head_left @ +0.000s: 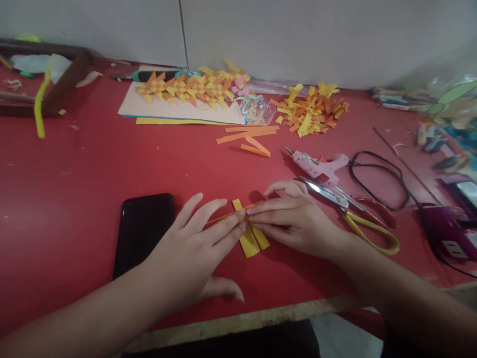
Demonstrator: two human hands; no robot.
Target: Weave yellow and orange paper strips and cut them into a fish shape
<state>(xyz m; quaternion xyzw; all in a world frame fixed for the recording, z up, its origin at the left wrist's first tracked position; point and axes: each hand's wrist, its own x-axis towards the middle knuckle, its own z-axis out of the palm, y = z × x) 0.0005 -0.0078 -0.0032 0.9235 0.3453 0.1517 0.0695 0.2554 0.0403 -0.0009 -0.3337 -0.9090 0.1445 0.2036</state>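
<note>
My left hand (pixel 197 243) lies flat on the red table (pixel 74 199) with fingers stretched out, its fingertips pressing on crossed paper strips. My right hand (pixel 294 219) also lies flat, fingers extended, its tips meeting the left hand's over the same strips. The yellow strips (pixel 250 241) stick out toward me from under the fingers. A thin orange strip (pixel 219 218) runs crosswise beneath them. A black phone (pixel 143 226) lies just left of my left hand.
Scissors (pixel 350 209) with yellow and red handles lie right of my right hand, a pink glue gun (pixel 320 166) and black cable (pixel 380 179) behind them. Loose orange strips (pixel 249 136), a woven strip mat (pixel 190 87) on paper and a pile of cut strips (pixel 311 109) lie farther back.
</note>
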